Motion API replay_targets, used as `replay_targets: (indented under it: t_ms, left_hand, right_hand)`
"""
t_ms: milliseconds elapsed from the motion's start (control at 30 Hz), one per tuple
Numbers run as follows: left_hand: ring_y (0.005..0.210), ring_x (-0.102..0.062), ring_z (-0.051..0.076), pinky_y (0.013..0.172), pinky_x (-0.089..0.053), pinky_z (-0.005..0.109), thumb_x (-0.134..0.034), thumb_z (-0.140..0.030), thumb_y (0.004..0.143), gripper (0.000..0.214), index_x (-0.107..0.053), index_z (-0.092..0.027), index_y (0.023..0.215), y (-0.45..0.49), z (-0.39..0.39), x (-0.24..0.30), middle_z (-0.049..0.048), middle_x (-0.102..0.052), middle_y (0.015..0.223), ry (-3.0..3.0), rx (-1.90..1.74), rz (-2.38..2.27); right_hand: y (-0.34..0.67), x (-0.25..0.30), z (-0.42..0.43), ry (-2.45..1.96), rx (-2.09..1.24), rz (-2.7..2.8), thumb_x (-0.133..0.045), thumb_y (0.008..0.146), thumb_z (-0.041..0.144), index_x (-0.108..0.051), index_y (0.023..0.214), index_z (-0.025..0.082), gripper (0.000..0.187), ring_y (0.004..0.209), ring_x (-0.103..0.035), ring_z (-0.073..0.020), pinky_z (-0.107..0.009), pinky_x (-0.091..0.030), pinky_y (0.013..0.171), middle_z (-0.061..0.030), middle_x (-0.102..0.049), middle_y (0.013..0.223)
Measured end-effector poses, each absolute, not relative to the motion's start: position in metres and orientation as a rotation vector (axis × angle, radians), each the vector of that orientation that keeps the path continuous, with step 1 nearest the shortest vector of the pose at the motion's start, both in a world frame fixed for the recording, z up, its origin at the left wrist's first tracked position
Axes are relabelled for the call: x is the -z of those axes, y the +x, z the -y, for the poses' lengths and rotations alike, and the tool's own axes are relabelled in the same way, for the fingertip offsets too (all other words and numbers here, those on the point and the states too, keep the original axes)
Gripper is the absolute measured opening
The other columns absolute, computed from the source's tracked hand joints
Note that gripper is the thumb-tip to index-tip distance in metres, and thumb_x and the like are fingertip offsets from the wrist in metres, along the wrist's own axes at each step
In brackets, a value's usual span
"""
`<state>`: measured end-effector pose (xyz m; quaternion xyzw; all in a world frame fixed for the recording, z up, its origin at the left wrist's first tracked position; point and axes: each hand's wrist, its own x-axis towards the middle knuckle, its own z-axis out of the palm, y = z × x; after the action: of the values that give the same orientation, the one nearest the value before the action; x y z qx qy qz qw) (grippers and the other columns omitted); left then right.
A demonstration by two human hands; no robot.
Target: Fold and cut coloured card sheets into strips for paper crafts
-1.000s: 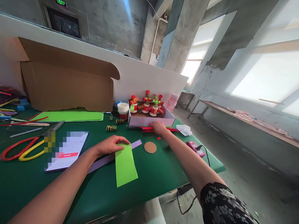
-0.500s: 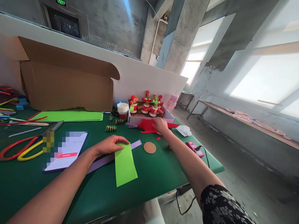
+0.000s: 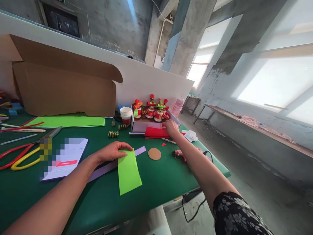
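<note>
My left hand [image 3: 116, 151] pinches the top edge of a bright green paper strip [image 3: 129, 174] between thumb and fingers, above the table. Beneath it a long lilac paper strip [image 3: 102, 171] runs across the table. My right hand [image 3: 171, 129] reaches to the front of the white box and is closed on the right part of folded red paper [image 3: 155, 132]; its fingertips are partly hidden. Between the hands lies a round brown cardboard disc [image 3: 155, 154]. Small red paper bits [image 3: 163, 144] and a thin pen-like tool [image 3: 168, 141] lie near the right hand.
Red figures [image 3: 158, 114] stand in the white box [image 3: 141, 127], beside paper cups [image 3: 126, 114]. Folded paper springs [image 3: 113, 134], a phone [image 3: 67, 160] and large scissors [image 3: 26, 153] lie leftward. A pink glue gun [image 3: 179, 153] with a cord is under my right forearm.
My right hand has shifted slightly along the red paper, which now lies straighter against the box. The thin tool and glue gun show more clearly. My left hand keeps hold of the green strip.
</note>
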<state>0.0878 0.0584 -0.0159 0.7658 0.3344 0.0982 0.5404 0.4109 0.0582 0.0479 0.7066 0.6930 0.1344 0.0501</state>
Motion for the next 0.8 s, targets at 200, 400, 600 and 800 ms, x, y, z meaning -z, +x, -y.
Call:
replay_targets:
  t_ms: [200,400,600,800]
  left_hand:
    - [0.109,-0.069,0.029,0.091,-0.055,0.037,-0.067,-0.05,0.064,0.053,-0.071,-0.025,0.111,0.088,-0.056,0.016,0.0034,-0.075,0.118,1.804,-0.24,-0.797]
    - [0.107,-0.07,0.028,0.092,-0.055,0.037,-0.067,-0.052,0.065,0.053,-0.071,-0.026,0.111,0.089,-0.057,0.021,0.0026,-0.076,0.118,1.808,-0.263,-0.795]
    - [0.109,-0.069,0.027,0.095,-0.054,0.038,-0.067,-0.051,0.066,0.051,-0.071,-0.026,0.11,0.089,-0.058,0.024,0.0019,-0.076,0.118,1.819,-0.274,-0.78]
    - [0.108,-0.069,0.027,0.095,-0.054,0.038,-0.067,-0.048,0.067,0.051,-0.07,-0.025,0.113,0.089,-0.058,0.021,0.0028,-0.076,0.118,1.821,-0.248,-0.779]
  right_hand:
    - [0.419,-0.043,-0.056,2.201,-0.302,-2.049,-0.058,0.095,0.027,-0.076,0.112,0.023,0.024,0.104,-0.067,-0.0228,-0.027,-0.048,0.083,-0.0082,-0.075,0.112]
    - [0.42,-0.035,-0.052,2.169,-0.195,-2.012,-0.057,0.093,0.02,-0.076,0.11,0.025,0.026,0.101,-0.07,-0.0213,-0.026,-0.051,0.078,-0.0051,-0.076,0.111]
    - [0.404,-0.022,-0.049,2.044,-0.204,-2.105,-0.061,0.092,0.024,-0.064,0.131,0.028,0.039,0.122,-0.061,-0.022,-0.031,-0.049,0.096,-0.0048,-0.068,0.133]
    - [0.379,-0.011,-0.058,1.953,-0.261,-2.163,-0.057,0.097,0.031,-0.068,0.122,0.021,0.03,0.122,-0.06,-0.0252,-0.035,-0.044,0.1,-0.0114,-0.07,0.127]
